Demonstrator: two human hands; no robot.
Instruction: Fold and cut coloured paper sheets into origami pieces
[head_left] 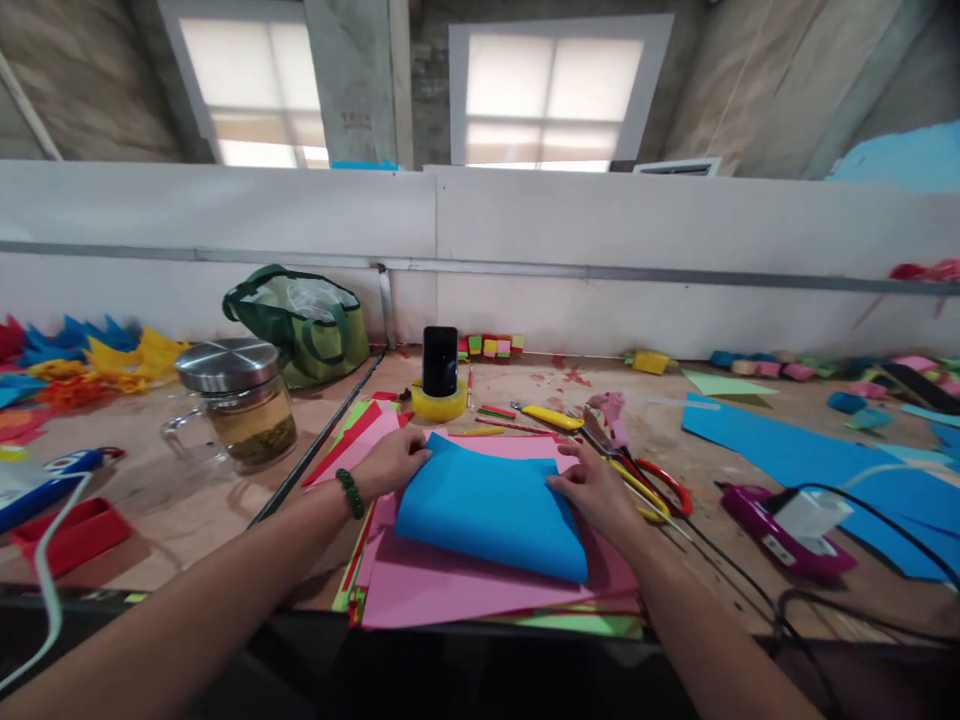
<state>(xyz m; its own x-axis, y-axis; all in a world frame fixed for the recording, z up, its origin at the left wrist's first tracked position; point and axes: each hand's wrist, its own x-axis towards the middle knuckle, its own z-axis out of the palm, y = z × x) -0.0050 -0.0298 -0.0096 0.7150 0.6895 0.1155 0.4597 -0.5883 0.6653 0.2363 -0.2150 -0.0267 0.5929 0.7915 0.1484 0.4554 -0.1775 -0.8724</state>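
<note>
A sheet of blue paper [487, 510] curves over on itself, its near side bent in a rounded, uncreased-looking roll. My left hand [394, 460] pinches its far left corner. At the far right corner, my right hand [589, 485] grips the edge between thumb and fingers. Beneath lies a pink sheet [450, 590] on top of a stack of coloured paper, with green and red edges showing. A green bead bracelet [349, 493] circles my left wrist.
Beyond the stack are a phone [440, 362] on a yellow tape roll [438, 402], a yellow cutter [553, 417] and scissors [664, 487]. A glass tea mug [247, 415] and green bag [322, 335] stand left. A purple power strip [784, 535] with cables lies right.
</note>
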